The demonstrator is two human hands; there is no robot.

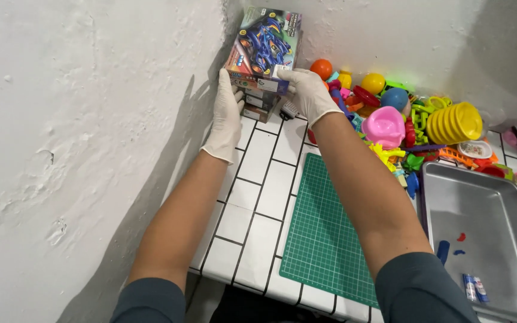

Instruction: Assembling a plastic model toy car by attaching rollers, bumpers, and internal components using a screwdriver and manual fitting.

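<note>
Before you stands a white tiled counter (258,197) with dark grout, set into the wall corner. A green cutting mat (330,239) lies flat at its middle. To your right rests a metal tray (498,227). Beyond it, a heap of coloured plastic toys (402,125) covers the back (pieces touching, some overlapping). Small boxes (258,104) sit stacked in the corner.

box (264,48) atop stacked boxes (258,103), far-left corner | cutting mat (330,239) centre | toy pile (402,125) behind | tray (486,233) right
</note>
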